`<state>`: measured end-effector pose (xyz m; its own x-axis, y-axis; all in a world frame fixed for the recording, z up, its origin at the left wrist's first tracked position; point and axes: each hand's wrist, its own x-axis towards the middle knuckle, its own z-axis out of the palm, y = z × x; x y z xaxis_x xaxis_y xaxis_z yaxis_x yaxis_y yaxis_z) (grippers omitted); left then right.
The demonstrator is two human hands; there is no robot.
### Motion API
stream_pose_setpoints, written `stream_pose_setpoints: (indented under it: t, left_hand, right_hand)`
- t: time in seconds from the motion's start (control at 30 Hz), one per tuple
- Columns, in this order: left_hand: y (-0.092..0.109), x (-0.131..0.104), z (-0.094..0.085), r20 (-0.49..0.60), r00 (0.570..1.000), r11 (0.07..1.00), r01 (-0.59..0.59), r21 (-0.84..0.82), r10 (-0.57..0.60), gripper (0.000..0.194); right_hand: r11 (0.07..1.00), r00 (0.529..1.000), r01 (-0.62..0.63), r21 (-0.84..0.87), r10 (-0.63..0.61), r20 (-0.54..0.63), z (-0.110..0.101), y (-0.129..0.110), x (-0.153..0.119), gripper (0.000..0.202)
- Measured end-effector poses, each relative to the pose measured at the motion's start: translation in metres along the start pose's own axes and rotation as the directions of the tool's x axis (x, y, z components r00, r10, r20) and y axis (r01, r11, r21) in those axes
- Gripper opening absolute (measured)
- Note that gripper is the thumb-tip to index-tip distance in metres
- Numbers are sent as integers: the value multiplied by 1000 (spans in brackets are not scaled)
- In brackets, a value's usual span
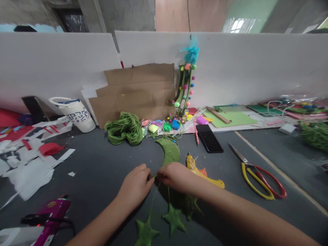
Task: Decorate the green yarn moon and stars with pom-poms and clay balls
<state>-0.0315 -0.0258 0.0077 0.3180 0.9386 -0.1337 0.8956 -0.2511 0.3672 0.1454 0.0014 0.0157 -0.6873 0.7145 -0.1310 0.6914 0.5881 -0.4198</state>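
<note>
cropped forearms (244, 207), hands (137, 181) partly hiding green crescent (170, 151), lowest star (146, 232) cut off

Both curled hands (137, 182) (175, 176) pinch close together.

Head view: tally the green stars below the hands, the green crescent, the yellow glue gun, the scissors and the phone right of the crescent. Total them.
Green stars: 3, one partly hidden
Green crescent: 1
Glue gun: 1
Scissors: 1
Phone: 1
Total: 7
</note>
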Motion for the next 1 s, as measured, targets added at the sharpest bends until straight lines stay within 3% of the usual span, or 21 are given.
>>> stream_pose_setpoints:
  t: [0.17, 0.27, 0.4, 0.57, 0.67, 0.77, 0.9, 1.0]
  left_hand:
    - [0, -8, -8, -19, 999, 989, 30, -147, -33, 10]
    - [4, -22, -2, 73, 997, 952, 24, -304, -2, 15]
    - [10, -37, 10, 168, 986, 926, 52, -375, 13, 22]
    - [12, -35, 11, 265, 964, 876, 138, -463, -11, 17]
    - [9, -30, 6, 124, 992, 926, 27, -377, 22, 18]
    - [4, -27, 4, -8, 994, 959, -106, -263, 108, 26]
    - [-1, -25, 10, -26, 985, 959, -171, -225, 170, 27]
    - [-3, -22, 13, -42, 991, 957, -136, -255, 129, 21]
  right_hand:
    - [996, 998, 62, 68, -62, -1, -7, 13, 12, 17]
    - [992, 995, 96, 86, -97, 13, -11, 14, 19, 15]
    - [992, 994, 105, 75, -106, 12, -13, 7, 21, 15]
    - [992, 992, 124, 35, -123, -15, -5, 5, 21, 15]
    - [990, 989, 143, 15, -143, -30, 0, 7, 23, 14]
    - [987, 986, 162, 10, -162, -41, 2, 9, 24, 13]
    - [979, 979, 202, 27, -201, -27, -2, 9, 25, 14]
    - [974, 975, 224, 46, -223, -14, -6, 9, 25, 16]
